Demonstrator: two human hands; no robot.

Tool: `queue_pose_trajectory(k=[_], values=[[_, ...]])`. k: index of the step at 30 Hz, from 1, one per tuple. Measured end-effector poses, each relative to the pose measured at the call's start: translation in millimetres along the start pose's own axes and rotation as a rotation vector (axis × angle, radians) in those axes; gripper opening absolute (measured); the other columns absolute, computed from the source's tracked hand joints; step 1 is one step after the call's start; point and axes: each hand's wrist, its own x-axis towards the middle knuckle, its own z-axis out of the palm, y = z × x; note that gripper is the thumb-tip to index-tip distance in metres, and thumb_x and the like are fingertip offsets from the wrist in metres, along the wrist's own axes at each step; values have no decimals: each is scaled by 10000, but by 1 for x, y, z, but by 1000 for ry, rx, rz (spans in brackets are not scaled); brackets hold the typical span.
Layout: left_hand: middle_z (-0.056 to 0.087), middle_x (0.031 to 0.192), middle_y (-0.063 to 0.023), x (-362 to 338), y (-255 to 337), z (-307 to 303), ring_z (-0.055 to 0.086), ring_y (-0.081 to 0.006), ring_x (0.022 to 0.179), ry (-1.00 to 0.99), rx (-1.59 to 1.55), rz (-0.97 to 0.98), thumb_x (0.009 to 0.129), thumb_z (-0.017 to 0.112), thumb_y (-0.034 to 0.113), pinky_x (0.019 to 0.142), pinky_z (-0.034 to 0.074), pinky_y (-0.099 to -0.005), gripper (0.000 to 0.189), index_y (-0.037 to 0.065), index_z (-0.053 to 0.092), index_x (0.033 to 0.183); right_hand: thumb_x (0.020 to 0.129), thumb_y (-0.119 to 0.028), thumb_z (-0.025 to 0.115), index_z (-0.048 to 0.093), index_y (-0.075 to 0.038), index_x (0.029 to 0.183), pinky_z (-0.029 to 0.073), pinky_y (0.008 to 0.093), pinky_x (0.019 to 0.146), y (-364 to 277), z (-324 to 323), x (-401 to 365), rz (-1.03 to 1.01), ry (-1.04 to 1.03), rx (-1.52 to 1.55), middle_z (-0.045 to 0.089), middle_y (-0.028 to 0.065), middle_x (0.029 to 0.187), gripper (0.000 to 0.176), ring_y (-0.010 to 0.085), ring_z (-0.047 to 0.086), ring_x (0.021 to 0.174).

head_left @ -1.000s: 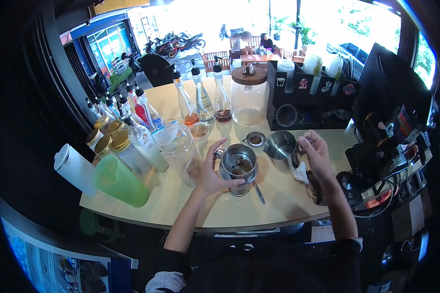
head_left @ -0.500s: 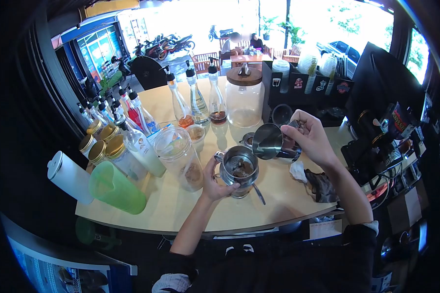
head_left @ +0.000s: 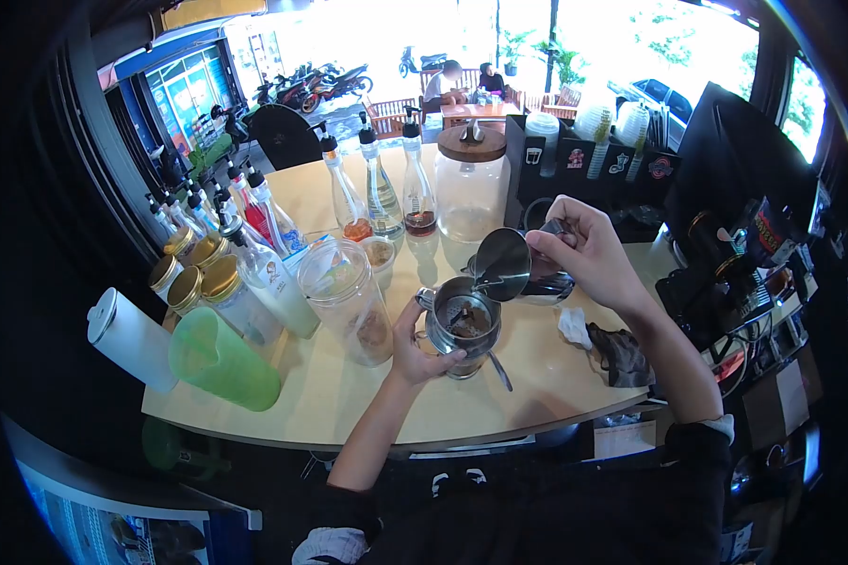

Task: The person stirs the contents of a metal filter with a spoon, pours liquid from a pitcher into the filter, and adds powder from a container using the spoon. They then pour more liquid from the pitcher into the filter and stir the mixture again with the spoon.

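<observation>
Over the counter, the metal jug, its handle gripped by the closed right hand, tips into the metal cup, held in the half-curled left hand, where a slow, thin stream splashes least

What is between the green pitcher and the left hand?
A clear jar stands between the green pitcher and the left hand, as the head view shows.
</observation>
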Motion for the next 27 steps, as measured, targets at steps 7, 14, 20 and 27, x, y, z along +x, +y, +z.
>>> queue_pose_trajectory(k=[7, 14, 20, 27], values=[[616, 1105, -137, 2, 5, 1, 589, -243, 1066, 17, 21, 25, 570, 815, 395, 954, 430, -361, 756, -36, 578, 1145, 849, -129, 670, 462, -41, 713, 278, 199, 484, -2, 2, 3, -11, -8, -89, 370, -79, 613, 263, -4, 315, 575], [611, 1122, -141, 1, 3, -1, 582, -246, 1080, 16, 61, 47, 564, 823, 390, 973, 421, -362, 792, -41, 555, 1172, 849, -119, 666, 452, -47, 707, 274, 197, 486, -10, 1, 1, -23, 5, -124, 385, -74, 620, 267, -3, 312, 577], [611, 1118, -138, 1, 5, -1, 583, -244, 1073, 1, 39, 23, 561, 831, 387, 972, 422, -364, 783, -37, 559, 1160, 852, -99, 656, 446, -50, 705, 268, 202, 491, -4, -4, 0, -28, 24, -165, 376, -76, 616, 261, 3, 305, 578], [614, 1102, -133, 0, 3, -1, 587, -243, 1058, 5, 74, 46, 565, 828, 393, 956, 427, -364, 764, -29, 569, 1146, 855, -93, 654, 439, -52, 711, 258, 204, 486, -6, -4, 0, -12, 36, -134, 371, -76, 613, 262, 2, 300, 578]])
